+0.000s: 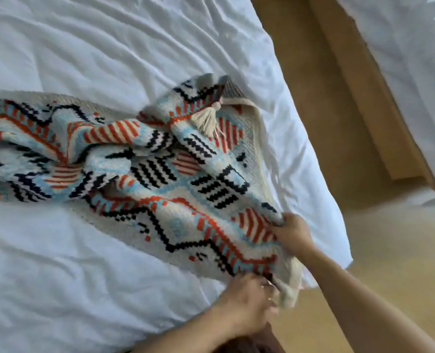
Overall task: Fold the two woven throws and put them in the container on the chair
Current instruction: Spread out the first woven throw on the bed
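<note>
Throw (160, 174) rumpled on white bed (83, 47), wooden floor (338, 123) beside

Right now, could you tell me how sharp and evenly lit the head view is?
In the head view: soft all over; the left hand and the tassel smear with motion blur; wide-angle bending curves the bed edge; light is even, without glare, and the throw pattern stays readable.

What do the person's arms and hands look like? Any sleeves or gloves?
Both arms are bare as far as the picture shows: no sleeves, no gloves, no watch. The left hand shows something small and pale at one finger, too blurred to name. The right hand looks plain.
</note>
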`<state>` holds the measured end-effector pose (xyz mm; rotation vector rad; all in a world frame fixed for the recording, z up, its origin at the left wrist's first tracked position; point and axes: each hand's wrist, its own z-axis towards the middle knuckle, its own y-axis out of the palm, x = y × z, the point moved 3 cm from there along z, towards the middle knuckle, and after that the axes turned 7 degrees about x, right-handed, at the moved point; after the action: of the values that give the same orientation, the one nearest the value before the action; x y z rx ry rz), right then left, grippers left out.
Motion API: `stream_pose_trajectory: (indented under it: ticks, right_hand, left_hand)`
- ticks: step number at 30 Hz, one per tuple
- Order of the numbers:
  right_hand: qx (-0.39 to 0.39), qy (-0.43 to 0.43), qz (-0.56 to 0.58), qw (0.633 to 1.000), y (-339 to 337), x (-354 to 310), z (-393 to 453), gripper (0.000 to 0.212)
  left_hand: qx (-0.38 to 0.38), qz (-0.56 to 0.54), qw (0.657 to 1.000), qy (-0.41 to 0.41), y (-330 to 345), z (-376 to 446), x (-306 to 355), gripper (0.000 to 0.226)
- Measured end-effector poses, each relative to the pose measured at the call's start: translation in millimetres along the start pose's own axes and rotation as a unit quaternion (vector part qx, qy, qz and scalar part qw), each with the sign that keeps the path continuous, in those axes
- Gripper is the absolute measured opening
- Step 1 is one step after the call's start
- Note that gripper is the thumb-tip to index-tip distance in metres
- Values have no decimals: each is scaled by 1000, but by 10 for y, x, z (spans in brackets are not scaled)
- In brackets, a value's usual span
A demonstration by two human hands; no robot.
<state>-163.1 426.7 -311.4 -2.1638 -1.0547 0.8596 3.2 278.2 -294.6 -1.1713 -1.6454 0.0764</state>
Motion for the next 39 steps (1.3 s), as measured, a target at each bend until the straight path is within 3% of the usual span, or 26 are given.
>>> stream_pose_trajectory:
  ticks: [1, 2, 4, 7, 8, 10, 13, 15, 18, 21, 23, 26, 29, 32, 35, 37, 39]
  right_hand:
    - [42, -18, -33, 998, -167, 136, 55, 27]
    - [86, -20, -49, 995, -376, 273, 104, 23]
    - [164, 29, -38, 985, -703, 580, 214, 13]
    - [207, 143, 1, 968, -794, 936, 298, 52]
    - [223, 121, -13, 967, -739, 964, 267, 62]
    - [246, -10, -56, 968, -537, 865, 68, 68]
    - [152, -188, -89, 966, 48, 666, -331, 40]
    - [85, -284, -159, 942, 556, 514, -555, 36]
    - [80, -322, -213, 919, 905, 317, -549, 55]
    - [94, -302, -250, 915, 1109, 247, -421, 41]
    - [108, -282, -270, 914, 1107, 300, -368, 23]
    - [103, -182, -290, 934, 997, 416, -410, 28]
    - [100, -147, -265, 948, 978, 208, -704, 22]
    - [83, -271, -168, 944, 1220, -484, -1221, 23]
    - [-69, -374, -154, 912, 1752, -1291, -1611, 40]
    - [-133, -423, -233, 865, 2191, -1694, -1825, 61]
    - [-139, -445, -289, 836, 2539, -1938, -1956, 79]
  left_hand:
    - [30, 19, 998, -48, -333, -17, -251, 51]
    - [78, 37, 995, -57, -253, 64, -175, 50]
    - [194, 113, 971, -89, -406, -156, -662, 44]
    - [191, 223, 935, -200, -704, -471, -1280, 70]
    - [179, 254, 920, -240, -835, -586, -1520, 75]
    - [189, 290, 891, -294, -1009, -825, -1934, 74]
    - [228, 344, 862, -294, -1134, -935, -2214, 61]
    - [252, 356, 853, -287, -1201, -896, -2360, 52]
    - [283, 355, 853, -259, -1301, -715, -2392, 39]
    - [315, 340, 844, -269, -1363, -668, -2542, 21]
    - [339, 322, 847, -255, -1436, -634, -2542, 10]
    - [385, 266, 855, -226, -1409, -610, -2345, 21]
    - [328, 248, 896, -170, -932, -769, -2034, 4]
    - [174, 157, 957, -174, -94, -1131, -1744, 10]
    - [43, 53, 988, -138, 683, -1394, -1367, 8]
    - [35, -27, 992, -121, 837, -1527, -1213, 28]
    - [128, -63, 981, -130, 643, -1719, -1231, 36]
